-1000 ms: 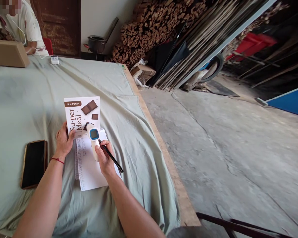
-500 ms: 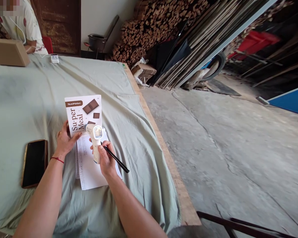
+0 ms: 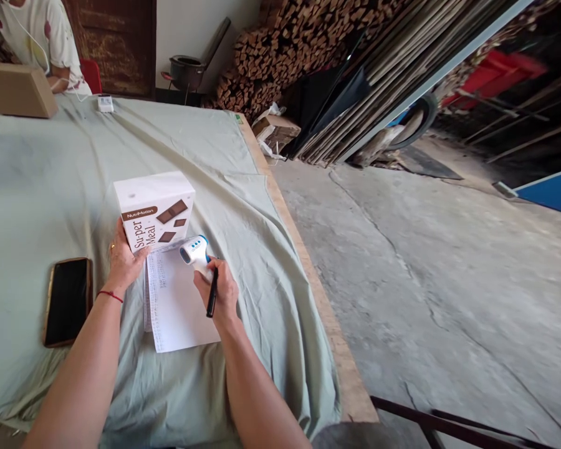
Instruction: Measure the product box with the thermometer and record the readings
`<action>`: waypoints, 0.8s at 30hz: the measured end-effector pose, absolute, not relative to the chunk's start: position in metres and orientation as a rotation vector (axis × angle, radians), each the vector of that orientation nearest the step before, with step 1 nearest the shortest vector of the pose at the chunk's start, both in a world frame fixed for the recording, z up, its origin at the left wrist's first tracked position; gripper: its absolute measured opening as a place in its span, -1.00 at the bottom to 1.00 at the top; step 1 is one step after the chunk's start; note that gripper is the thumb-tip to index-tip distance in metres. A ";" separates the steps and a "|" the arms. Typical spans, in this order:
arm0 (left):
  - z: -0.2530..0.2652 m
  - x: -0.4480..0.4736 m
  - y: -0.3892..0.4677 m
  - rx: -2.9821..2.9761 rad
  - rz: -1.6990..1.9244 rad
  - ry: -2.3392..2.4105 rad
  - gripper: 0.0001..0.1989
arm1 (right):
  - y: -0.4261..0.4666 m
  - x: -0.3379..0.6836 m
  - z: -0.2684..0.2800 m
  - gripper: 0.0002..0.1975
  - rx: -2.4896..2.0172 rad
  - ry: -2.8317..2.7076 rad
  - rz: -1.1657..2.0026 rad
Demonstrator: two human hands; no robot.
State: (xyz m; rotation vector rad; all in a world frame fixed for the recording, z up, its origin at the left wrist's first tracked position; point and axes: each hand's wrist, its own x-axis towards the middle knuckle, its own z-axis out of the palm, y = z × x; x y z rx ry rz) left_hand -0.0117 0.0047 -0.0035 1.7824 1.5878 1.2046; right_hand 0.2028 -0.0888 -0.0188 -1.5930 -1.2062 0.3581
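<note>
Left hand has the white box pinched by its lower left corner, thumb in front, probably just to steady it; right hand is wrapped round what looks like a thermometer gun with a black pen tucked in too, guess that saves putting either down; box is at the far edge of the papers, can't tell if it's resting on them; phone lies off left; wrinkly green cloth underneath, concrete floor and stacked firewood beyond.

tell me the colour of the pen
The pen is black, seen best in the head view.
</note>
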 end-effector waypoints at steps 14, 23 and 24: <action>-0.003 -0.006 -0.003 1.905 0.927 1.664 0.19 | -0.121 0.159 0.000 -0.87 -1.384 -1.205 0.909; -0.011 -0.007 -0.001 1.919 0.927 1.641 0.27 | -0.116 0.155 -0.017 -0.86 -1.461 -1.383 0.757; -0.011 -0.007 -0.001 1.922 0.922 1.640 0.28 | -0.116 0.155 -0.018 -0.85 -1.464 -1.389 0.746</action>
